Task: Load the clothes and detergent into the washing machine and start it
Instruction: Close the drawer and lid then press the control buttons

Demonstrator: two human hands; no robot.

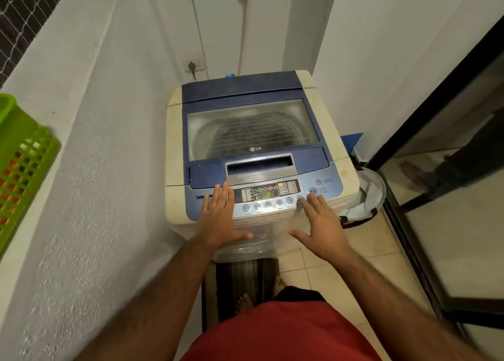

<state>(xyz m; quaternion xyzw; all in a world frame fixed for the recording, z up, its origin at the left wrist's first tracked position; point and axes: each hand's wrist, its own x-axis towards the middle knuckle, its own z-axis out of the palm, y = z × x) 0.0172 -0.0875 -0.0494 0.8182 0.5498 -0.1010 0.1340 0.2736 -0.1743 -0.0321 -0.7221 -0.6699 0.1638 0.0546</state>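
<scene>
Netting covers the far left above a green basket (23, 159) perched on the white ledge. In the corner stands the washing machine (256, 153), lid shut, its drum dim behind the glass. The left hand (218, 219) lies flat on the control panel (268, 197), fingers straight and close together. The right hand (320, 228) is spread open, fingers slightly apart, tips at the buttons near the start key. A white laundry bag (366, 199) slumps beside the machine on the right.

head view looks down, close over washing machine (253, 153).
</scene>
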